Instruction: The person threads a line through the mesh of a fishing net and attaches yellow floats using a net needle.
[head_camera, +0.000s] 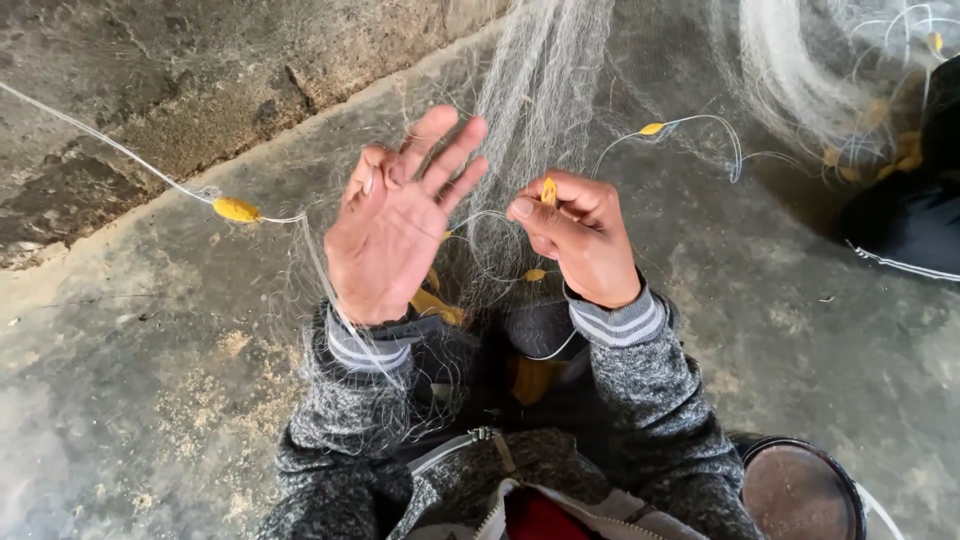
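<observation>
While the fine pale fishing net (540, 90) hangs down between the two raised hands and spills over the person's lap, the relation that matters is how its edge cord runs. That white cord (120, 155) comes in from the far left of the concrete floor (820, 330), passes a yellow oval float (236, 209), and drops along the outer side of the left wrist, so its long axis there lies slanting from far-left down toward the body. The left hand (395, 225) is spread wide, palm toward the camera, fingers fanned and released; it grips nothing that I can make out, though mesh drapes over and behind it and the cord lies close against its edge. The right hand (580, 240) is clenched, thumb pressed against the curled fingers, pinching a small yellow float (549, 190) with a loop of cord curling out to its left, between the two hands. So the right hand has the hold, while the left hand is the nearer one to the long run of cord and the oval float. Another yellow float (652, 128) sits on a curved cord beyond the right hand, apart from it. Bunched net with more floats lies heaped toward the floor's far right corner. A round dark container (800, 490) stands near the person's right elbow.
</observation>
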